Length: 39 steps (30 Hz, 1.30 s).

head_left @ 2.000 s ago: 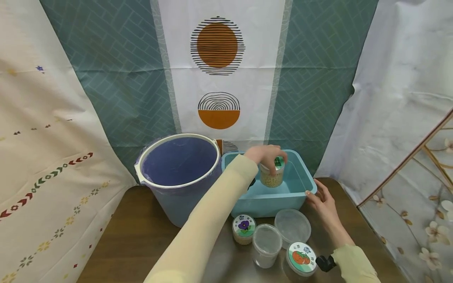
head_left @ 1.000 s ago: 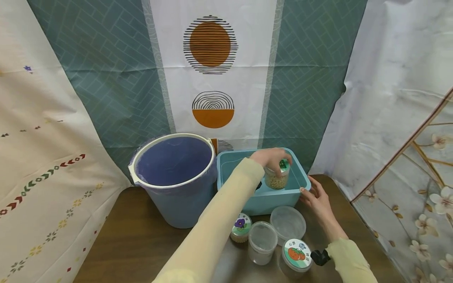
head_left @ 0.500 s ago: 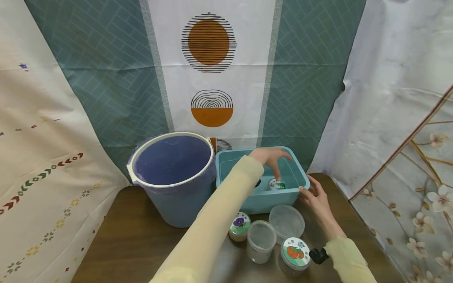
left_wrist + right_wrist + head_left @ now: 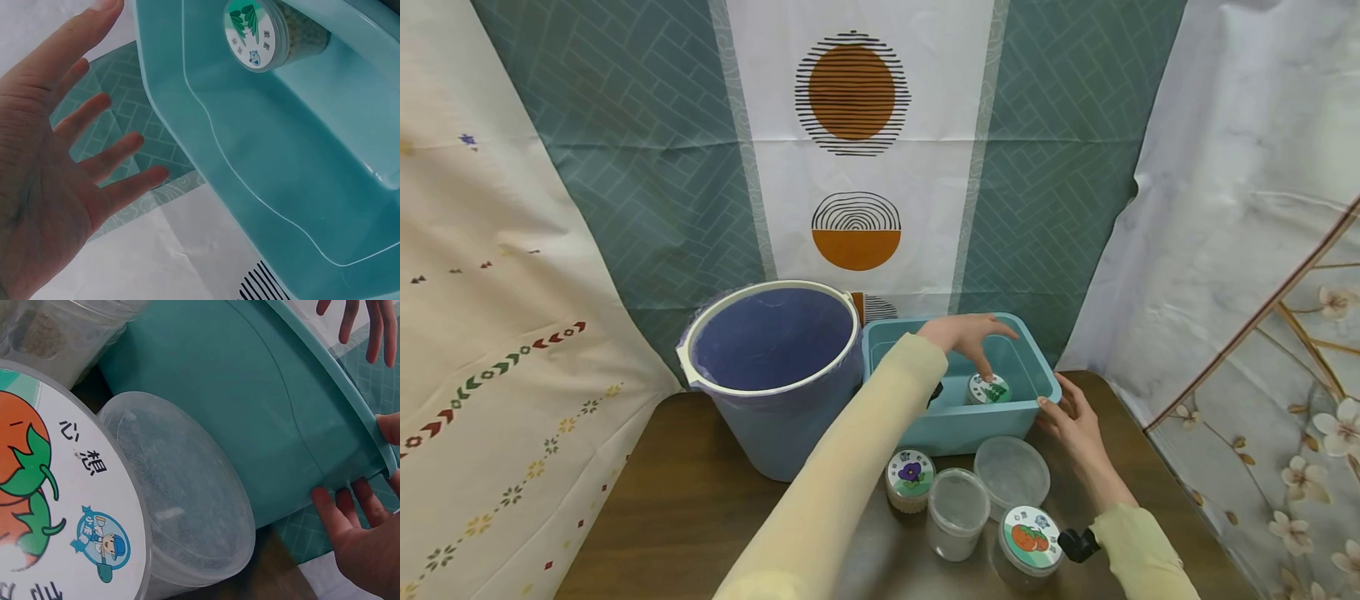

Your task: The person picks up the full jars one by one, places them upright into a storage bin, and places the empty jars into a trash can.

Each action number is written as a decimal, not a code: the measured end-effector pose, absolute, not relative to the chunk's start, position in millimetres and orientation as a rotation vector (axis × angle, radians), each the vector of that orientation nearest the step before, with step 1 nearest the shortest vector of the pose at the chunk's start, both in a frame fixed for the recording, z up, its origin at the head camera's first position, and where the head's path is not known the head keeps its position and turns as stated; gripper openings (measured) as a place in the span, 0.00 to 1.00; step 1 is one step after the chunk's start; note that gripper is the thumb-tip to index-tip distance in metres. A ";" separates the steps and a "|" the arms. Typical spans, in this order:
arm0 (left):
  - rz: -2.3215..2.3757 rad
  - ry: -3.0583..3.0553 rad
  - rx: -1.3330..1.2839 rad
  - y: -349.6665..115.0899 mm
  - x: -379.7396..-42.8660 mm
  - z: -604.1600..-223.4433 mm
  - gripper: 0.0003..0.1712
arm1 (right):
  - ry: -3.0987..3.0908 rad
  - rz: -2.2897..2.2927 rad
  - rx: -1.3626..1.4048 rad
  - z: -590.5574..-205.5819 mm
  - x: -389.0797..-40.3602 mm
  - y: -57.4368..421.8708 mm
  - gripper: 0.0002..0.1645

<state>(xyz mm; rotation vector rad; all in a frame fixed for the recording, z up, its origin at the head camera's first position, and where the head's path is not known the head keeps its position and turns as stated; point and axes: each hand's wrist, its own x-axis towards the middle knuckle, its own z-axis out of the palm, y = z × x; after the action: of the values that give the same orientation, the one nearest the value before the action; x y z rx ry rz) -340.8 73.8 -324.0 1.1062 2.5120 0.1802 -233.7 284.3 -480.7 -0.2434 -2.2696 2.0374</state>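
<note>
Jar [image 4: 988, 392] with green leaves on its lid sits inside the blue tub [image 4: 966, 431], near the wall closest to you; small pale pieces show through its clear side in the left wrist view. Whether it touches that wall, cannot tell. Your left hand [image 4: 964, 335] hangs above the jar, fingers and thumb spread wide; the left wrist view shows the hand apart from the lid. Your right hand [image 4: 1077, 427] grips the tub's near right corner, thumb at the rim, fingertips against the outer wall. Bucket [image 4: 762, 337], dark blue with a white rim, stands left of the tub. Between you and the tub, on the brown table [image 4: 655, 500]: violet-flower jar [image 4: 910, 483], clear jar [image 4: 957, 515] beside it, wide clear container [image 4: 1011, 473] just in front of the tub, and orange-fruit jar [image 4: 1032, 540] nearest you. Behind, a hanging cloth [image 4: 1052, 167] of green panels and a white strip bears orange and black prints.
</note>
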 end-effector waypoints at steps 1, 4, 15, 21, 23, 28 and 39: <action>0.183 2.511 1.109 73.0 -340.9 -323.8 0.48 | -2.264 2.042 -0.239 -480.5 -233.6 284.0 0.43; 0.192 2.506 1.116 70.6 -340.2 -322.9 0.48 | -2.248 2.046 -0.233 -479.8 -233.1 282.7 0.43; 0.130 2.480 1.292 58.7 -327.5 -319.3 0.49 | -2.221 2.051 -0.219 -482.0 -232.7 284.4 0.43; 0.157 2.481 1.363 45.1 -319.9 -318.7 0.48 | -2.230 2.053 -0.213 -482.4 -233.0 284.5 0.44; 0.174 2.475 1.381 40.1 -317.1 -318.3 0.48 | -2.220 2.059 -0.213 -482.6 -233.6 284.2 0.44; 0.225 2.454 1.410 27.4 -308.4 -318.9 0.48 | -2.191 2.071 -0.198 -483.8 -234.3 284.5 0.44; 0.391 2.425 1.523 -8.7 -283.8 -335.4 0.47 | -2.181 2.088 -0.211 -484.4 -234.4 283.8 0.44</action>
<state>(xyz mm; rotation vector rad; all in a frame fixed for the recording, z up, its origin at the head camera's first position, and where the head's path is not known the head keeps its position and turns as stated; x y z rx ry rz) -283.8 -8.7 -335.4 1.5227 2.4249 0.3910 -234.4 283.8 -484.4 -0.2112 -2.1810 2.0878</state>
